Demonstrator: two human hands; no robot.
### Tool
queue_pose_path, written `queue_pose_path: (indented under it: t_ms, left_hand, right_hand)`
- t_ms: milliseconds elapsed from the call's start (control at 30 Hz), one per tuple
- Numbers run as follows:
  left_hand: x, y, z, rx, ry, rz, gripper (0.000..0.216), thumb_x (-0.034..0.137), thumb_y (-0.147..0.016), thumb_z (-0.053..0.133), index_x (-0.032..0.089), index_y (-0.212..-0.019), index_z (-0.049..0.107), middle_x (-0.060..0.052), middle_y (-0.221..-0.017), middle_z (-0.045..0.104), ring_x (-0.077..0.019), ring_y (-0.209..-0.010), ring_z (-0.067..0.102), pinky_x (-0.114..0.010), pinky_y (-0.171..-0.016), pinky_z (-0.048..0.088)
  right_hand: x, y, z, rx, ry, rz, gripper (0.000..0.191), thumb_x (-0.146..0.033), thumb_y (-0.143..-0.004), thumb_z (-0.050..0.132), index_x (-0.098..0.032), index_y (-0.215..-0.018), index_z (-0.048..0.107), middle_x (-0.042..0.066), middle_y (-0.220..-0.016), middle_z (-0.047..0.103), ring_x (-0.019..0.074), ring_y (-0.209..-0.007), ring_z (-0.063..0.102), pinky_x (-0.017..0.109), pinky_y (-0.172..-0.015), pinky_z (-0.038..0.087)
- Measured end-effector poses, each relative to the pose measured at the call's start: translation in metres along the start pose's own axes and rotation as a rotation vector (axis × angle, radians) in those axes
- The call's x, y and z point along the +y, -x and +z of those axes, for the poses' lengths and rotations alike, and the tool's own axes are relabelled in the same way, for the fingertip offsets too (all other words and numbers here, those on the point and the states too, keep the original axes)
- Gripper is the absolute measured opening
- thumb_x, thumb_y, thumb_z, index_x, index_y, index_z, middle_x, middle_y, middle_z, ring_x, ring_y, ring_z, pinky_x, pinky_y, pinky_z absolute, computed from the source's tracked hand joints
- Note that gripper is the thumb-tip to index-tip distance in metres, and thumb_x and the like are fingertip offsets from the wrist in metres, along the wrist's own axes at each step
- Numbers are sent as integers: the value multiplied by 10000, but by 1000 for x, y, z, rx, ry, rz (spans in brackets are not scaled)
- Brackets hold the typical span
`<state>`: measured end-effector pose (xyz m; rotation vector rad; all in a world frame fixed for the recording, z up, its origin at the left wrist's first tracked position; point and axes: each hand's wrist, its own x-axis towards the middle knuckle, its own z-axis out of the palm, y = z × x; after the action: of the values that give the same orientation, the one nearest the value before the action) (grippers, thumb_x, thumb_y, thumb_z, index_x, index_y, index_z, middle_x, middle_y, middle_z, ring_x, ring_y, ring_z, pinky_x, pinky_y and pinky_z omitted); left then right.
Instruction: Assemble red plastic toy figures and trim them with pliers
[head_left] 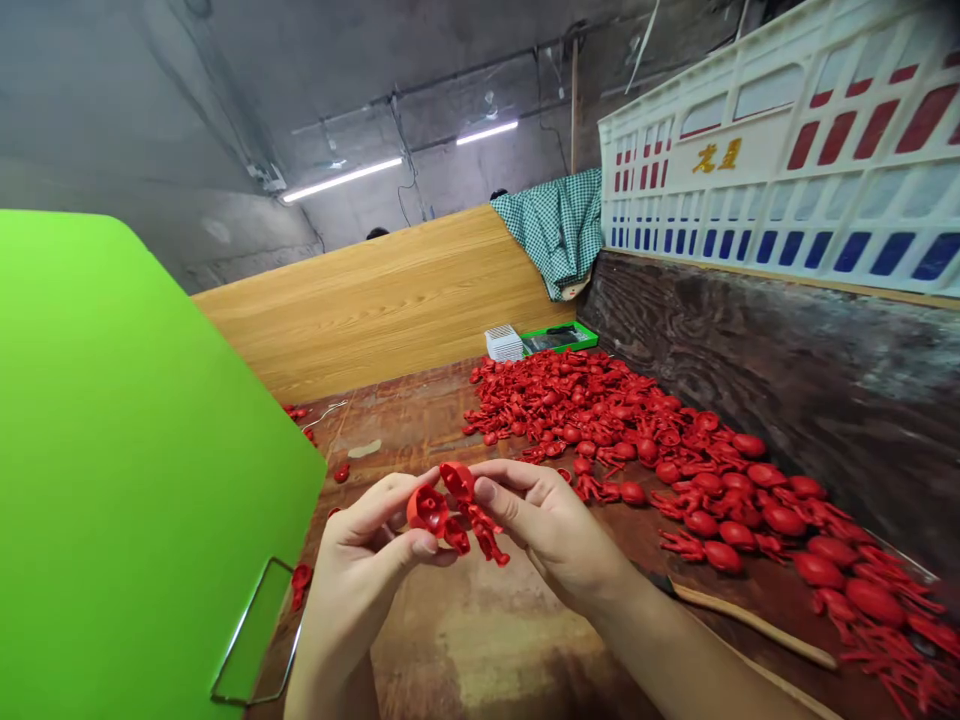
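My left hand [375,540] pinches a red plastic figure half [430,512], its hollow inside facing me. Close beside it, my right hand [544,525] grips a second red figure piece [459,482] with a hollow round head and a narrow body with limbs hanging below. The two pieces are side by side above the table, their edges very near; whether they touch I cannot tell. A heap of similar red figures [600,410] with round heads and thin limbs lies beyond and to the right of my right hand.
A bright green panel [135,480] stands at left, a metal wire handle [259,620] by it. A wooden-handled tool [757,625] lies at right. A white crate [712,215] sits on the dark ledge. At the back are a green tray [592,338] and a checked cloth [555,225].
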<state>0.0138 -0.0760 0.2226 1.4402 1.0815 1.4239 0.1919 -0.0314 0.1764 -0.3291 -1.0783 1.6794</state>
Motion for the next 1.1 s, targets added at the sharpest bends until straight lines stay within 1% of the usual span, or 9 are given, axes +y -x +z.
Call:
queue_pose_path:
  t_ms: [200,267,333,400,500,600,700,867,1100]
  left_hand:
    - [2,3,5,41,-33,-27,363,367,-723,993,192,-1029,906,-78,-839,795,-173,-617,728,-281,-557,675]
    - [1,3,7,58,-57,-15,344,320,-696,1007,194,-1000,904,-63,-827,790,-164,-621,725,-263,-568,668]
    - [0,2,8,72,-57,-22,358,287,-675,1017,204,-1004,903,-56,-835,799,-163,-638,735,-257,-585,670]
    - [-1,2,8,68,-23,-48,376,294,-688,1014,213,-1037,901,-59,-835,813,-166,-632,747,-265,-593,679]
    - [-2,2,7,44,18,-66,380,333,-713,1006,216,-1060,903,-76,-876,827,-165,-629,751,-266,-577,683]
    - [-2,1,7,51,-9,-28,399,354,-701,1014,228,-1063,905,-83,-961,814,-173,-717,750,-246,-557,681]
    - [-2,-1,9,48,-28,-9,388,372,-722,1000,247,-1077,903,-75,-971,795,-168,-743,740,-232,-555,684]
    - [-4,-4,9,-33,-20,-6,301,377,-800,954,317,-1090,900,-46,-968,789,-143,-750,754,-195,-607,688]
    - [-6,-5,10,-30,-9,-11,332,407,-786,962,313,-1098,898,-61,-999,793,-157,-744,769,-220,-609,699]
  right_hand:
    - [-4,1,-2,6,16,-5,358,-524,-776,960,-239,-980,889,80,-972,874,249,-939,825,392,-917,652]
    - [-6,3,-3,32,16,4,399,-469,-736,1000,-253,-1048,878,75,-992,876,249,-957,831,375,-890,665]
    - [-8,4,-4,62,-1,18,511,-424,-702,1030,-277,-1156,849,68,-1009,877,249,-961,835,377,-875,677]
    - [-11,5,-5,64,-3,22,491,-449,-734,1009,-275,-1164,847,72,-1015,876,250,-956,834,395,-900,677]
    - [-14,6,-5,13,33,11,356,-533,-840,916,-255,-1059,884,86,-1018,875,245,-929,830,406,-945,662]
    - [-17,6,-3,-5,51,-9,357,-567,-876,871,-272,-1075,891,75,-1009,876,234,-878,825,402,-919,669]
    - [-18,5,-1,26,77,-43,377,-584,-864,874,-271,-1073,893,70,-994,876,230,-872,822,393,-903,677]
    - [-20,2,-2,57,71,-96,324,-548,-858,891,-284,-1046,897,56,-975,878,208,-882,821,337,-858,680]
    - [-20,1,-3,77,52,-67,355,-578,-826,906,-268,-1001,896,63,-972,876,244,-927,828,392,-901,685]
